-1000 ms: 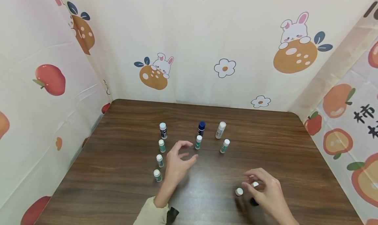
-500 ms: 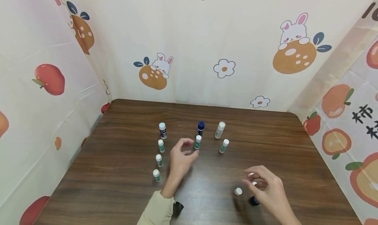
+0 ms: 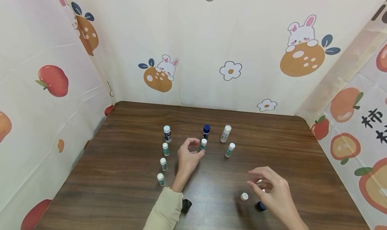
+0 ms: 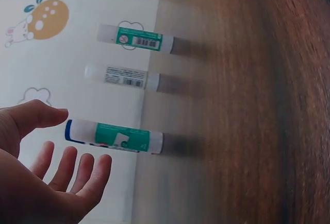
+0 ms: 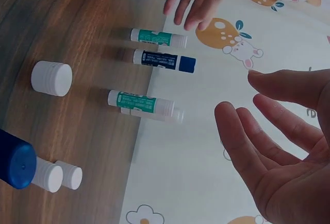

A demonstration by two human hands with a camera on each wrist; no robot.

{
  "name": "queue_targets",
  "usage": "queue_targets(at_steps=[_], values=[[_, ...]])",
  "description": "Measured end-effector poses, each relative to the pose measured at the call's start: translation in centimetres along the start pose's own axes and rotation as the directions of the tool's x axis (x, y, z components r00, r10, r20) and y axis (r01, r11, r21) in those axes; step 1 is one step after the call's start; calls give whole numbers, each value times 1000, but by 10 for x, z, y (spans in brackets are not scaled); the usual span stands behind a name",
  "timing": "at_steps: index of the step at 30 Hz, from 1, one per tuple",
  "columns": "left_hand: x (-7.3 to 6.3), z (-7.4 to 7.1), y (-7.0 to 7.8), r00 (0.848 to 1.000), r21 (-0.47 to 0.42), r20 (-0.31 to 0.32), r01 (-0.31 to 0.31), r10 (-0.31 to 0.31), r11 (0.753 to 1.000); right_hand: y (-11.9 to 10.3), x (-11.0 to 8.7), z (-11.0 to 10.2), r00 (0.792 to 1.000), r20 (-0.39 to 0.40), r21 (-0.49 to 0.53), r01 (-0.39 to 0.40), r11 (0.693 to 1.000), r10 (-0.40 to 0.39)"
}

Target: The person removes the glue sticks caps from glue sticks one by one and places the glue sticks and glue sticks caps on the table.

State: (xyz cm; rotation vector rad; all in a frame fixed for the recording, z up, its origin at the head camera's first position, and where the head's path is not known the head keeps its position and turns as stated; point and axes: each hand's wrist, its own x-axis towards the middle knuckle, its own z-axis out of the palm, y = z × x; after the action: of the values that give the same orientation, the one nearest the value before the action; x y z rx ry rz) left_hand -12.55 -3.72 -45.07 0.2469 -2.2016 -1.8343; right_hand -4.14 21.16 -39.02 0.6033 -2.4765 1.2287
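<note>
My left hand [image 3: 188,157] reaches toward a green-labelled glue stick [image 3: 203,146] with a white cap, standing upright mid-table. In the left wrist view, thumb and fingers are spread beside that stick's capped end, with a gap showing. Close behind it stands a navy glue stick [image 3: 206,131] with a dark blue cap. My right hand [image 3: 273,191] hovers at the front right, fingers bent loosely, holding nothing. Below and beside it stand a white cap [image 5: 51,78], a blue cap [image 5: 16,159] and two more white caps [image 5: 49,175], partly hidden by the hand in the head view.
Left of the left hand, a navy-labelled glue stick [image 3: 167,133] and three green ones [image 3: 163,164] form a column. Farther right stand a white glue stick [image 3: 225,133] and another green one [image 3: 230,149]. A printed curtain [image 3: 193,82] borders the brown table [image 3: 127,196].
My left hand has moved forward and right, closer to the middle green glue stick. My right hand has shifted slightly forward over the caps. The glue sticks stay where they were.
</note>
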Motion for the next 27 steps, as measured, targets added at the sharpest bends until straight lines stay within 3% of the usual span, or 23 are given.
queue_targets(at_steps=[14, 27], values=[[13, 14, -12, 1000, 41, -10, 27, -26, 999, -3, 5, 3, 1000, -4, -5, 16, 1000, -16], [20, 20, -20, 998, 65, 22, 55, -56, 996, -13, 15, 5, 1000, 9, -26, -2, 1000, 2]])
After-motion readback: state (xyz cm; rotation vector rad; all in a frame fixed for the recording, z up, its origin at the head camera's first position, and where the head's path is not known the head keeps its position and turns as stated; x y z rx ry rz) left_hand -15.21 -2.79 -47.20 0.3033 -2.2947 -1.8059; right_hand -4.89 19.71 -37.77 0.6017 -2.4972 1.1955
